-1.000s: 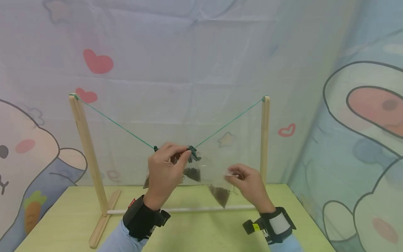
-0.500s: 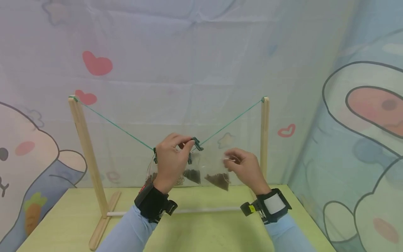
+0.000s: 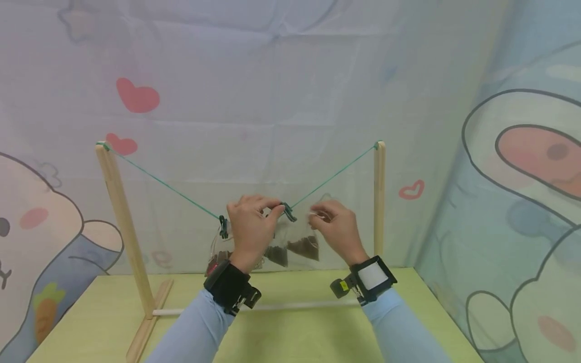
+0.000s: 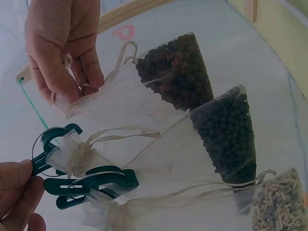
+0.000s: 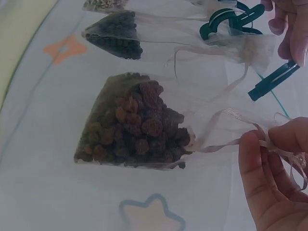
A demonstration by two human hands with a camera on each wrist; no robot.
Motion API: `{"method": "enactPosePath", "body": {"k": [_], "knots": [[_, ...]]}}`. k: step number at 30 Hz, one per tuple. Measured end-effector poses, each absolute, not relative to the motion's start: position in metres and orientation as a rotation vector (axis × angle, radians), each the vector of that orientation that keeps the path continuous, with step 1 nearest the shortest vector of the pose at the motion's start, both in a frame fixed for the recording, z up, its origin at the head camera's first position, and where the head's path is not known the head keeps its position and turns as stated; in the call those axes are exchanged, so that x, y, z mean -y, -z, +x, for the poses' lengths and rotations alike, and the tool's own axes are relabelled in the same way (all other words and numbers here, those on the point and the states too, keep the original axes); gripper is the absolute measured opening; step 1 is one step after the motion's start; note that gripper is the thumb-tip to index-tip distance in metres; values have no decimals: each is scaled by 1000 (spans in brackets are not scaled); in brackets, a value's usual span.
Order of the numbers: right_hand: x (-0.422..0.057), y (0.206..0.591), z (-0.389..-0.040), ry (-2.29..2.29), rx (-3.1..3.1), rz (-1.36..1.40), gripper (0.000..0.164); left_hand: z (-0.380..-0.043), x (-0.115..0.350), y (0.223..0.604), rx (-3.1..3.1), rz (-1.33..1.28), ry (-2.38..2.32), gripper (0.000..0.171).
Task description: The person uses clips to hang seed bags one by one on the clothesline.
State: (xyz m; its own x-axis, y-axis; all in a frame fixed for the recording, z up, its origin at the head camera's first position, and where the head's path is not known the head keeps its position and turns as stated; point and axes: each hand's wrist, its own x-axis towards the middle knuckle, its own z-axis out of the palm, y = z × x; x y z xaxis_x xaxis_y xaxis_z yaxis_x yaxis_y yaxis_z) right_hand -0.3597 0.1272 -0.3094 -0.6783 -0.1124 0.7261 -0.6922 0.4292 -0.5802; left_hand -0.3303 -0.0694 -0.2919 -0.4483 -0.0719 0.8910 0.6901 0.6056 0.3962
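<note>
My left hand pinches a dark green clothespin near the low part of the green string. My right hand pinches the gathered neck and ribbons of a sheer drawstring bag. Wrinkled reddish-brown dried pieces fill the bottom of this bag, which hangs close beside the clothespin. Left of it hangs a second sheer bag of small dark round pellets. A third bag contains pale short sticks, with another green clothespin at its neck. In the head view, my left hand partly hides the hanging bags.
The green string sags in a V between a left wooden post and a right wooden post. A white rod joins the stand low over the pale yellow-green table. Another clothespin grips the string at left.
My right hand has risen and moved left with its bag, nearing the clothespin. My left hand has shifted up and right, bringing its clothespin clear of the other clips.
</note>
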Motion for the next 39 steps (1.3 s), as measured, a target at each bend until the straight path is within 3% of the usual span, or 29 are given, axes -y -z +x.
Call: {"method": "enactPosePath", "body": {"k": [20, 31, 39], "knots": [[-116, 307, -363, -1262, 2054, 685, 15, -333, 62, 300, 1912, -481, 826, 12], [-116, 306, -363, -1291, 2087, 694, 13, -330, 62, 298, 2056, -485, 763, 32], [-117, 305, -362, -1269, 2118, 726, 14, -327, 64, 297, 2102, -499, 735, 32]]}}
